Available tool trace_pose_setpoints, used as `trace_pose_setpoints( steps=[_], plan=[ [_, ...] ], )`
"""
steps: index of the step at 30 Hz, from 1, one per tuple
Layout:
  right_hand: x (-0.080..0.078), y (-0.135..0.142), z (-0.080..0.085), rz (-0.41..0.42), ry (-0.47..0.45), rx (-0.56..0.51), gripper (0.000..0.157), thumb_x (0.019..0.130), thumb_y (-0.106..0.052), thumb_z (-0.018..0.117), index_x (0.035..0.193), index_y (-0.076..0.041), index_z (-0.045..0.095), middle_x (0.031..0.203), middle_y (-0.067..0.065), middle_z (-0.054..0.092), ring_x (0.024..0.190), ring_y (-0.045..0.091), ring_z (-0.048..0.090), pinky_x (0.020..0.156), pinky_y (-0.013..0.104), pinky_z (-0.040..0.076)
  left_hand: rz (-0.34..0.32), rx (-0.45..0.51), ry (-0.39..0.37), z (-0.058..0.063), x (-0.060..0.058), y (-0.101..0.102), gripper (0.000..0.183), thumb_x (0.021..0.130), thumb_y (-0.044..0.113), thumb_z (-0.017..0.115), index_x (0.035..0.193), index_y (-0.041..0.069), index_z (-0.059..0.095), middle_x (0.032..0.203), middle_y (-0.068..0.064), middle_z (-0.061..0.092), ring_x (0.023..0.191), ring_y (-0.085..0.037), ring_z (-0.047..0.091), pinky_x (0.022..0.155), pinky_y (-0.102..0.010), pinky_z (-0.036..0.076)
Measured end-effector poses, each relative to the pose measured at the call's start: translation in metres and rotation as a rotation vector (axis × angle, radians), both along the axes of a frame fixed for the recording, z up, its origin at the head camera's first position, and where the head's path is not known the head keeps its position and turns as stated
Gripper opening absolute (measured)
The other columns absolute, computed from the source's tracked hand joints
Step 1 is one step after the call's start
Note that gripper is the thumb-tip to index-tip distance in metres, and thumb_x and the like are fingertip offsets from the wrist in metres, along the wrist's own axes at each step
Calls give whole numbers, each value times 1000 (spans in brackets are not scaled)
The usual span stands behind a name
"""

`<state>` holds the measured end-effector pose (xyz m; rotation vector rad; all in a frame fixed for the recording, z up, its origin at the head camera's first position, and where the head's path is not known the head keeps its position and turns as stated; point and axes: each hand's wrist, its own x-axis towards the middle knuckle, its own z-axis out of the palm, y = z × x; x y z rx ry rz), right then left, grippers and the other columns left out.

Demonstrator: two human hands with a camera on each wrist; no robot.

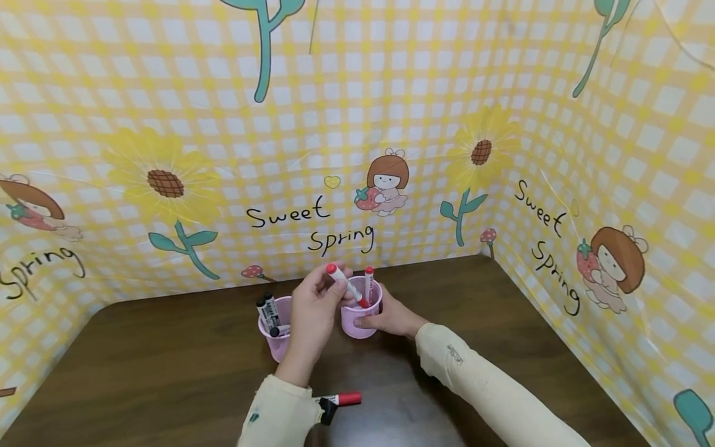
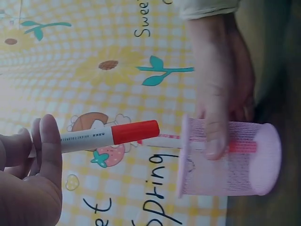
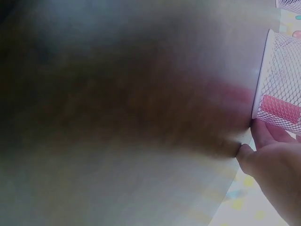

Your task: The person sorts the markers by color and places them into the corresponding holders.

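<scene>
My left hand (image 1: 313,310) pinches a white marker (image 1: 347,285) with a red cap by its rear end. Its capped end tilts down at the mouth of a pink mesh pen cup (image 1: 357,323), as the left wrist view also shows. Around that cup's side my right hand (image 1: 395,315) holds on, thumb in front and fingers mostly hidden behind. Inside stands another red marker (image 1: 369,282), its capped end seen through the mesh near the base in the left wrist view. In the right wrist view the cup (image 3: 282,75) is cut off by the frame edge, with fingertips at its base.
A second pink mesh cup (image 1: 279,349) with several black markers (image 1: 267,315) stands left of the held cup, partly hidden by my left arm. One red-capped marker (image 1: 349,398) lies on the brown table (image 1: 167,372) beside the left sleeve. Checkered cloth (image 1: 313,136) walls the table's back and sides.
</scene>
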<state>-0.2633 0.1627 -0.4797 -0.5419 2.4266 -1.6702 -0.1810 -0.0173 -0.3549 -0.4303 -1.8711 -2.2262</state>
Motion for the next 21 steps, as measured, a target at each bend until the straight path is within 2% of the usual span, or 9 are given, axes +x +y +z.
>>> trace_pose_setpoints(
  steps=[3,5,12,16,21],
  plan=[
    [-1,0,1,14,-1,-10,90,74,-24,82,142,-13,24,130,5,47,114,18,47,100,40,33,36,-49,20,5,-8,4,27,89,-7,58,116,0,61,106,-16,66,77,-25,62,70,-33,54],
    [-2,0,1,16,-5,-8,90,74,-24,82,142,-14,24,129,4,48,114,17,48,100,39,33,66,-108,28,4,-15,7,27,89,-5,60,115,0,61,105,-15,66,76,-24,61,67,-31,54],
    [-3,1,-1,41,15,-33,90,74,-21,82,143,-14,25,128,4,49,114,18,49,100,38,34,222,-420,55,-13,-37,14,23,86,12,69,109,12,65,96,0,63,66,-17,56,54,-30,48],
    [-4,2,-2,40,0,-19,92,74,-23,82,145,-16,23,128,3,49,114,17,49,100,38,34,257,-494,78,-22,-47,18,21,84,13,71,104,10,67,99,-3,58,69,-17,54,59,-31,47],
    [-3,3,0,45,-15,-20,93,74,-22,81,146,-17,21,131,4,47,116,19,47,101,40,33,249,-553,28,-29,-53,20,19,83,14,72,101,11,68,95,-6,57,77,-19,54,67,-33,45]
  ],
)
